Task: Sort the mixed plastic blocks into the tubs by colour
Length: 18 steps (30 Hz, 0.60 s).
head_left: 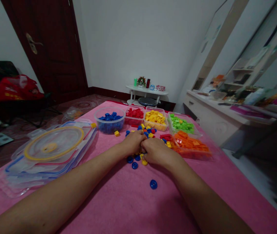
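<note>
My left hand (133, 142) and my right hand (156, 150) rest knuckles-up on a pink cloth (118, 201), pressed together over a heap of small mixed toy bricks (146, 130). Both have their fingers curled under; what they hold is hidden. Loose blue round pieces (153, 184) and a yellow piece (144, 162) lie just in front of the hands.
Behind the heap stand a round tub of blue pieces (110, 120) and trays of red (134, 113), yellow (156, 118), green (181, 123) and orange bricks (191, 145). Stacked clear lids (50, 149) lie at left. A white dresser (216, 117) is at right.
</note>
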Available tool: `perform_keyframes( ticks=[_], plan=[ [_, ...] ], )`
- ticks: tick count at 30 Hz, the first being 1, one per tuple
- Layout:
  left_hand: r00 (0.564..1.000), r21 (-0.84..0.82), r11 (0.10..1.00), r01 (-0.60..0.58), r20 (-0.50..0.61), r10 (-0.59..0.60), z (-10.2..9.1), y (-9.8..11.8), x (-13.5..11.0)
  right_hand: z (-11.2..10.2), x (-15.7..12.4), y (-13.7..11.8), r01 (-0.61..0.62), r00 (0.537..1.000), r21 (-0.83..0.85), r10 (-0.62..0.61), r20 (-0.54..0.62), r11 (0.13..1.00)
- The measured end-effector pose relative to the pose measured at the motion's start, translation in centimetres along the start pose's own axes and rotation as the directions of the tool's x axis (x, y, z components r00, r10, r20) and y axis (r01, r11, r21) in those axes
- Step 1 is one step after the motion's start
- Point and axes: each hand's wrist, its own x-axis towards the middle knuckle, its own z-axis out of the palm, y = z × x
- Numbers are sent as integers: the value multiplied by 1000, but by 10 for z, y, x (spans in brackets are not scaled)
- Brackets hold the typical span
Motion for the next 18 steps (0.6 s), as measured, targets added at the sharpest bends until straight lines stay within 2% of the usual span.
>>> perform_keyframes(
  ticks=[6,11,15,18],
  plan=[
    [1000,-46,999,-19,-1,19,-3,-2,1,4,4,20,100,995,92,-101,4,991],
    [998,-105,993,-60,-6,59,-6,-9,3,-5,1,33,51,999,145,-53,12,988],
    [994,-223,970,-98,27,107,-11,-19,6,-13,-7,31,71,997,196,-76,23,978],
    [995,-328,943,-57,58,81,-17,-24,7,-14,-11,27,124,991,262,-134,23,957]
  ],
)
